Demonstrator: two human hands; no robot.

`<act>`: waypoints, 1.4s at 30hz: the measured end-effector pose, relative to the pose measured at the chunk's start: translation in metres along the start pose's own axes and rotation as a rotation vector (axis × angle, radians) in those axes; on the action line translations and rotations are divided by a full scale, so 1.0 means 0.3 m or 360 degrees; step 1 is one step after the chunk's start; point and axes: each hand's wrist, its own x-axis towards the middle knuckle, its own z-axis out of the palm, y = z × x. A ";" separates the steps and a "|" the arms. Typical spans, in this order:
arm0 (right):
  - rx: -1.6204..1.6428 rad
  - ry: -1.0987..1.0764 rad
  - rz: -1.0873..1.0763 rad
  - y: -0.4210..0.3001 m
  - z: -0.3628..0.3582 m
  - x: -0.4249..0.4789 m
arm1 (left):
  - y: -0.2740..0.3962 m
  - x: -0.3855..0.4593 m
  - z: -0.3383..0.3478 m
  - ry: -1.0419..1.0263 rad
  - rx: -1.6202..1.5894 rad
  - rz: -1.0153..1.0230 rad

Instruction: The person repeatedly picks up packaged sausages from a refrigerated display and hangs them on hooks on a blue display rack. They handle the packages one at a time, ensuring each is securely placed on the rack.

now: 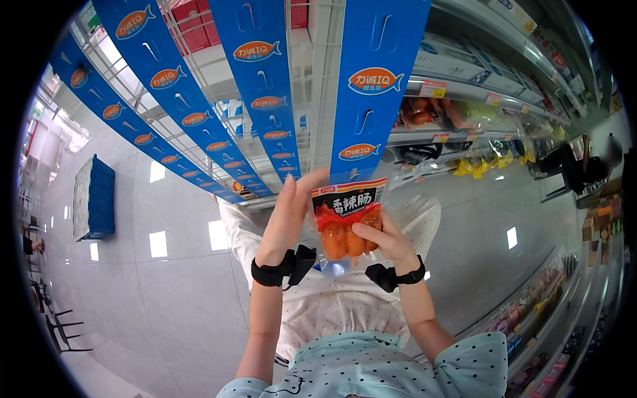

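My right hand [390, 236] holds a clear plastic pack of sausages [346, 224] with a black and red printed header, its fingers across the pack's lower right. Behind the pack's upper left, my left hand [293, 214] reaches up to the bottom of a blue hanging strip [366, 99]; its thumb points up, and the other fingers are partly hidden by the strip and pack. Whether it grips anything I cannot tell. A metal hook [354, 174] shows just above the pack's top edge. Both wrists wear black straps.
More blue strips [264, 99] with hooks hang on a white wire rack at the left. Stocked shelves [477, 134] run along the right. A blue crate [99, 199] stands on the floor at the left. A seated person [592, 166] is at the far right.
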 end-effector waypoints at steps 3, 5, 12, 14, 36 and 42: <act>-0.0061 -0.0005 0.0022 0.017 -0.003 0.015 | 0.009 0.015 -0.014 -0.0130 0.0141 0.0196; -0.0121 0.0011 0.0029 0.003 0.007 0.034 | 0.013 0.019 0.005 -0.0051 0.0335 0.0279; -0.0880 -0.0006 -0.0070 0.003 -0.068 0.057 | 0.052 0.067 0.047 0.0160 0.0812 0.0332; -0.1295 -0.0236 -0.0040 -0.002 -0.161 0.066 | 0.048 0.075 0.043 0.0240 0.0848 0.0364; -0.2197 0.1475 -0.0808 -0.220 -1.266 0.697 | 0.088 0.108 0.006 0.0383 0.0868 0.0288; -0.2439 0.1533 -0.0870 -0.239 -1.128 0.582 | 0.087 0.103 0.017 0.0374 0.0818 0.0288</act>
